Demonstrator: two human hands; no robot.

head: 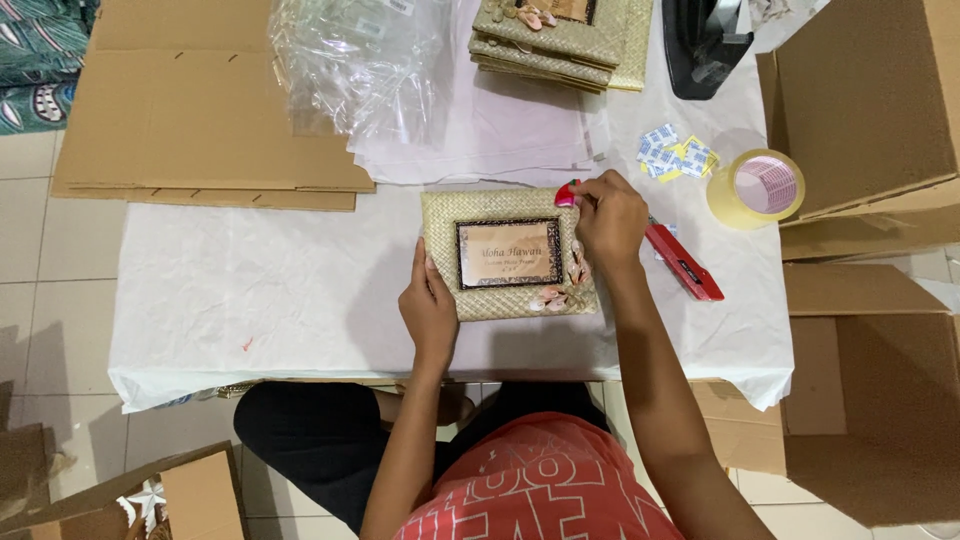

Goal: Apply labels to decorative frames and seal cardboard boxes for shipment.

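Where the white-covered bench [250, 300] fills mid-frame: flat cardboard sheets [190, 110], upper left; clear bags [360, 60], top centre. Left hand [428, 305], its grip curled on the left edge of a woven picture frame [500, 300] at centre. Right hand [608, 220], grip pinching a small red piece [566, 194] at the frame's top edge. Red cutter [690, 268], tape roll [756, 187], open boxes [870, 400], right.

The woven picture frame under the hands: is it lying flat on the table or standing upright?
Lying flat. The woven frame rests face up on the white table cover; the left hand holds its edge, the right hand its corner.
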